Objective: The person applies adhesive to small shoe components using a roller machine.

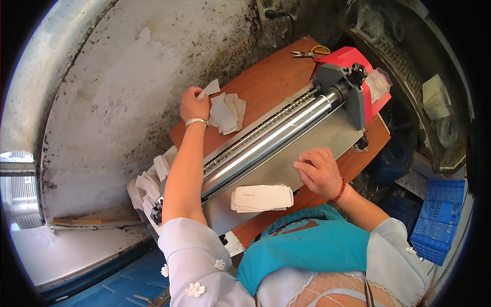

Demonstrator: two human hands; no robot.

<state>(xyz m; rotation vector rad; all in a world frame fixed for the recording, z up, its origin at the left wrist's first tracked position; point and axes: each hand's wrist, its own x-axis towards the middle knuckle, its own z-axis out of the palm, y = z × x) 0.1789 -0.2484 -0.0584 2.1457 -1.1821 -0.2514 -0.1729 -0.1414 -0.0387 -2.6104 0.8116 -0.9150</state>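
My left hand, a bracelet at its wrist, is beyond the rollers and grips a pale flat piece with a pointed end. Just right of it lies a loose pile of similar pale pieces on the wooden board. A machine with a long shiny metal roller runs diagonally between my hands. My right hand is over the machine's near metal plate, thumb and fingers closed together; anything between them is too small to make out. Left of that hand a neat stack of pale strips rests on the plate.
A red housing covers the machine's far right end. Pliers with a yellow handle lie behind it on the wooden board. More pale pieces are heaped at the left end. A blue crate stands at right; a stained wall rises behind.
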